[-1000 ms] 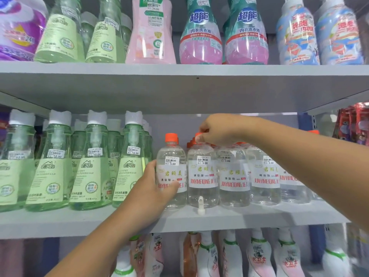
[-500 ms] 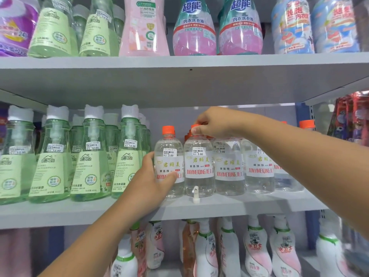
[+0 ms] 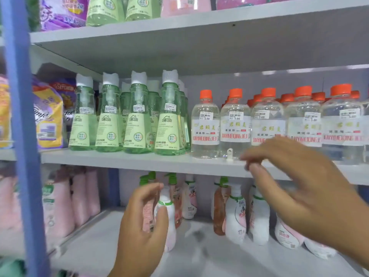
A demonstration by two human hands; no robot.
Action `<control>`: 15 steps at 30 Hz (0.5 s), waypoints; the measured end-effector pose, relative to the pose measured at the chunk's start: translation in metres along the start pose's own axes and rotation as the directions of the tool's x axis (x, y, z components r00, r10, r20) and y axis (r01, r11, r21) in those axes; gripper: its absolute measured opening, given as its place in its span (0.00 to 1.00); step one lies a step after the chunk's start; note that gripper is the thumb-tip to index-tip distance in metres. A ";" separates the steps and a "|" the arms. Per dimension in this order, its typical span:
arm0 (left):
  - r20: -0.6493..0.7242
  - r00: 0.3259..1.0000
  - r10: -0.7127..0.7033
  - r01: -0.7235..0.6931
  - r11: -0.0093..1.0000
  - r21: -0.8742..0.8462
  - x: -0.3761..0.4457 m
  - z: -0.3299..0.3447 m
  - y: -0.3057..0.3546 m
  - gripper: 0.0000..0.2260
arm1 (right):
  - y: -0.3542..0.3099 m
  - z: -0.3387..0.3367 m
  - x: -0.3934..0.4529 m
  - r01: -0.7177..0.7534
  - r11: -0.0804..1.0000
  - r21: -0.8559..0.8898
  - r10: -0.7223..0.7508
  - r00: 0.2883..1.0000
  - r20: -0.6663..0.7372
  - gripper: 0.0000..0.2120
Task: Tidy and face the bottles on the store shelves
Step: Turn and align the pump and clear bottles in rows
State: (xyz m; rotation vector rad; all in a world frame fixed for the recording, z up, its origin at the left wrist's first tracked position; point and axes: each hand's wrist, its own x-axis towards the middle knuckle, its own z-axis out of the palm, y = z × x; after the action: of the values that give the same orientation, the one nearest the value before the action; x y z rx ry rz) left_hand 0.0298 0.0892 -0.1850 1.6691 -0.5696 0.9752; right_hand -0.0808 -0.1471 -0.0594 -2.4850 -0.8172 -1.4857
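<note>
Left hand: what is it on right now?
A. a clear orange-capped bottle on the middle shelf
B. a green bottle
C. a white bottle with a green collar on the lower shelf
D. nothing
C: the left hand curls round the white bottle on the lower shelf.

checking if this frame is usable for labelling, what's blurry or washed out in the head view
Head view: the right hand is smeared by motion blur; the left hand on the white bottle is softer too. The orange-capped clear bottles blur toward the right edge. The green bottles stay sharpest, price stickers readable.
</note>
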 end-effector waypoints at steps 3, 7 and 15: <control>0.015 0.972 -0.233 0.227 0.959 0.168 -0.060 -0.034 -0.074 0.20 | -0.012 0.040 -0.067 -0.086 0.993 -0.086 0.104 0.968 0.230 0.16; 0.111 0.849 -0.516 0.474 0.838 0.272 -0.085 -0.066 -0.108 0.23 | -0.003 0.121 -0.107 -0.602 0.756 0.256 0.399 0.735 0.549 0.09; 0.003 0.847 -0.531 0.529 0.843 0.096 -0.009 -0.051 -0.162 0.14 | -0.024 0.254 -0.061 -0.878 0.401 0.260 0.533 0.455 0.713 0.22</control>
State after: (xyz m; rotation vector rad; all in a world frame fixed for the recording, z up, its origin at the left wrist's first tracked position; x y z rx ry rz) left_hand 0.1338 0.1877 -0.2765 1.7892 -0.0588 0.5728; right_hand 0.0817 -0.0543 -0.2437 -2.1809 -0.0537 -0.1243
